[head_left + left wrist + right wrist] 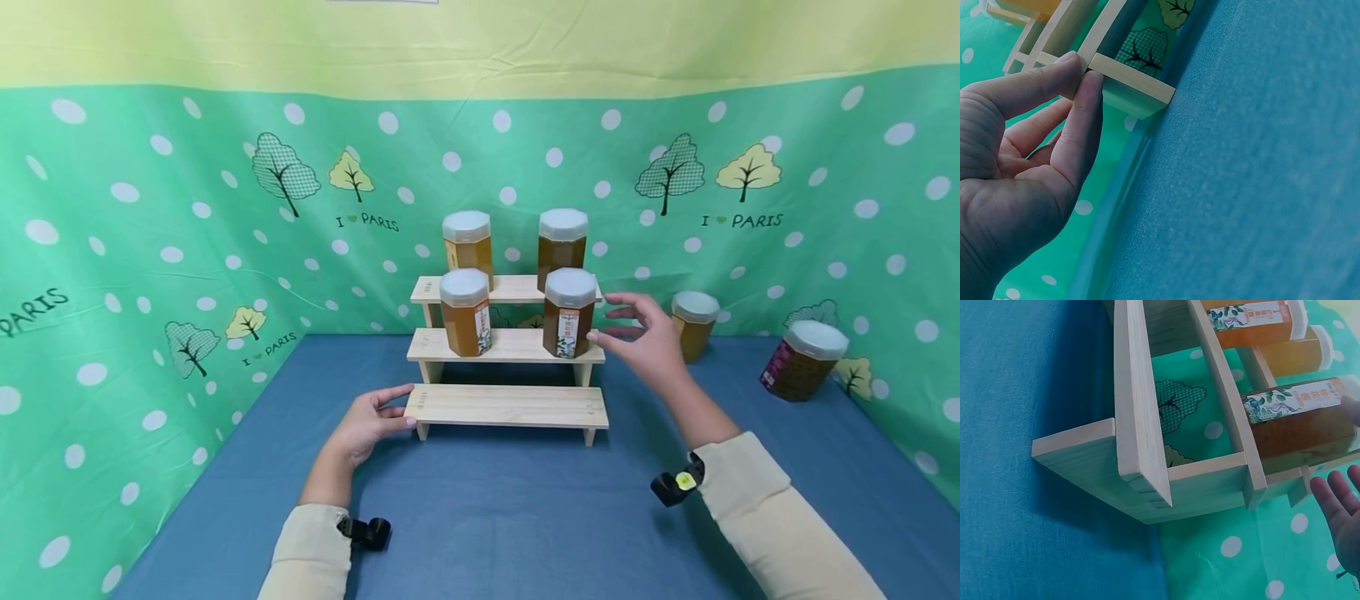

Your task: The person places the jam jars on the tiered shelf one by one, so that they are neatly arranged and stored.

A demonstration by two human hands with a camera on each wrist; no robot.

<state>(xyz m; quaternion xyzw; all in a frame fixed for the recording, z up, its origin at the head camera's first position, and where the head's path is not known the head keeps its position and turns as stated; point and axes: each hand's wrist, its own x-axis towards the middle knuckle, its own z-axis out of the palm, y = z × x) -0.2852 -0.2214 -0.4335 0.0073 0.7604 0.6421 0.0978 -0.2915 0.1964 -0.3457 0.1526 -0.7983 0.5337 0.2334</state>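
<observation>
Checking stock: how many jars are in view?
6. Left to right, top shelf: golden jar, brown jar; middle shelf: orange jar, dark jar; table: amber jar, purple-labelled jar. Others may be hidden.

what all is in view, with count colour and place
Top jars: 2, golden left, brown right, top tier
Middle jars: 2, amber left, dark brown right, middle tier
Table jars: 2, tan and dark brown, right of stand
Lids: 6, whitish, one per jar
Three-tier stand: 1, pale wood, on tablecloth
Tablecloth: 1, blue, under stand
Dotted backdrop: 1 or more, green and yellow, behind
Wrist devices: 2, black, one per wrist
Sleeves: 2, cream, forearms
Left hand: 1, bare, pinching stand's lowest left end
Right hand: 1, bare, thumb at right middle jar
</observation>
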